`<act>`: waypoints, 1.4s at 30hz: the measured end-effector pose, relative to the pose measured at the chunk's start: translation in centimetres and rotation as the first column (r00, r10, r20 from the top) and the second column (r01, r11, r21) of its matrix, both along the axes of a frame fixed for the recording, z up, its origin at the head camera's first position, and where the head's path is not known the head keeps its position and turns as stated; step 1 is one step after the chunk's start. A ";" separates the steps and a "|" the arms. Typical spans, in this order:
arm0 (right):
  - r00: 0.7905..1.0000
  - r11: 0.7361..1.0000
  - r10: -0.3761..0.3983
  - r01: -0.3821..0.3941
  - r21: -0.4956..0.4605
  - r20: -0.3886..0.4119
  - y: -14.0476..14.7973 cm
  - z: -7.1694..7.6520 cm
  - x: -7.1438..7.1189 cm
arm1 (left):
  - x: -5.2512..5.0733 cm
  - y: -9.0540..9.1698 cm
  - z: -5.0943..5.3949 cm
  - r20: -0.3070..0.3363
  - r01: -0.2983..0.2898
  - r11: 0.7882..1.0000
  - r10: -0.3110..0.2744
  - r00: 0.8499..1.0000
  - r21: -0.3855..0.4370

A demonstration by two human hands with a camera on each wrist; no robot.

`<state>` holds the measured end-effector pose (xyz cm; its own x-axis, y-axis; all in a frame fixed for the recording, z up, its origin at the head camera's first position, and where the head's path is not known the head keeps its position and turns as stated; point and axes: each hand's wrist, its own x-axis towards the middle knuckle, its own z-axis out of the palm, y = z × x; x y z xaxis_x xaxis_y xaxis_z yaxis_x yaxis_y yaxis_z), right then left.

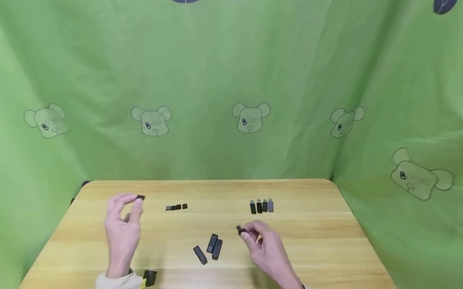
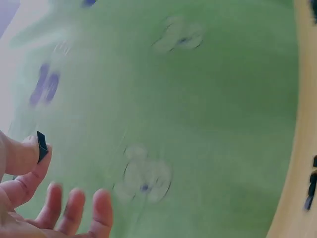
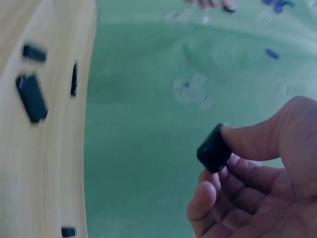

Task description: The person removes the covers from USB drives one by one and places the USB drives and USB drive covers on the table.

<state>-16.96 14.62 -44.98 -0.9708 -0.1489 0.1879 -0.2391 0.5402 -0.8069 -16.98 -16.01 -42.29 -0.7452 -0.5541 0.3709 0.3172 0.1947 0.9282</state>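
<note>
My left hand (image 1: pixel 122 227) is raised over the table's left side, pinching a small black cap (image 1: pixel 140 197) between thumb and index finger. In the left wrist view that cap (image 2: pixel 42 147) shows at the fingertips, the other fingers spread apart from it. Over the right half of the table my right hand (image 1: pixel 268 253) pinches a black USB flash drive (image 1: pixel 241 230), its plug end pointing away to the upper left. The right wrist view shows the drive's dark body (image 3: pixel 215 150) between thumb and fingers. Three closed black flash drives (image 1: pixel 217 249) lie on the table between the hands.
Several uncapped flash drives (image 1: pixel 259 206) stand in a row at the table's back right. A row of several small black caps (image 1: pixel 173 207) lies at the back left. The wooden table (image 1: pixel 329 254) is bordered by green curtains (image 1: pixel 198 150) with bear-head prints.
</note>
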 end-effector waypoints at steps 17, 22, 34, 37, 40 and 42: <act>0.984 0.991 -0.126 0.131 -0.034 0.130 2.1 -2.0 -10.6 | 0.3 2.7 -2.6 0.141 0.225 0.973 -0.216 0.966 -0.054; 0.947 0.973 -0.132 0.180 -0.145 0.291 1.2 -4.0 -13.0 | 0.5 3.4 -2.9 0.161 0.250 0.967 -0.240 0.957 -0.047; 0.891 0.937 -0.205 0.298 -0.181 0.405 0.6 -8.5 -15.2 | 0.7 4.0 -3.3 0.243 0.318 0.946 -0.294 0.924 -0.064; 0.887 0.942 -0.217 0.300 -0.152 0.407 0.5 -9.2 -15.4 | 0.9 4.0 -3.3 0.251 0.320 0.945 -0.294 0.922 -0.069; 0.879 0.951 -0.221 0.290 -0.105 0.422 0.5 -9.7 -15.4 | 1.0 4.0 -3.3 0.253 0.327 0.943 -0.301 0.919 -0.067; 0.871 0.956 -0.221 0.283 -0.079 0.439 0.5 -9.9 -15.4 | 1.1 4.0 -3.2 0.256 0.335 0.940 -0.309 0.916 -0.065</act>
